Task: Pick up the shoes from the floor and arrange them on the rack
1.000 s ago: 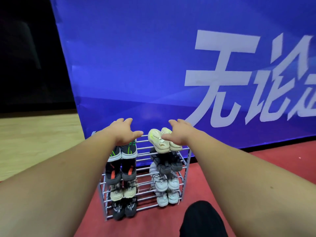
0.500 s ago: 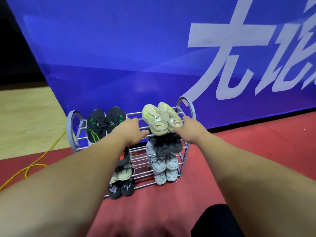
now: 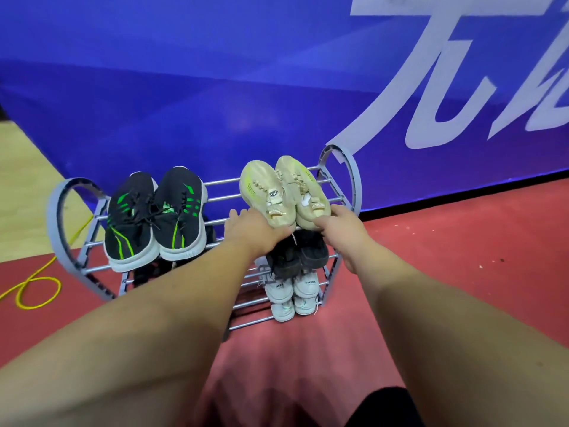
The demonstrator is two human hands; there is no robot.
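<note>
The cream sneakers sit as a pair on the top shelf of the rack, at its right end, toes toward the back edge and heels out over the front rail. My left hand lies flat and open against the left shoe's heel. My right hand has its fingers curled at the right shoe's heel; I cannot tell whether it grips or only pushes.

I think the heels overhang enough that the pair could tip forward off the front edge if I let go now. A hard shove might also slide this light rack on the red floor.

Black-and-green sneakers fill the shelf's left end; black shoes and white sneakers sit on lower shelves. The heel tabs carry print too small to read. The blue banner behind shows large white characters, cut off by the frame.
</note>
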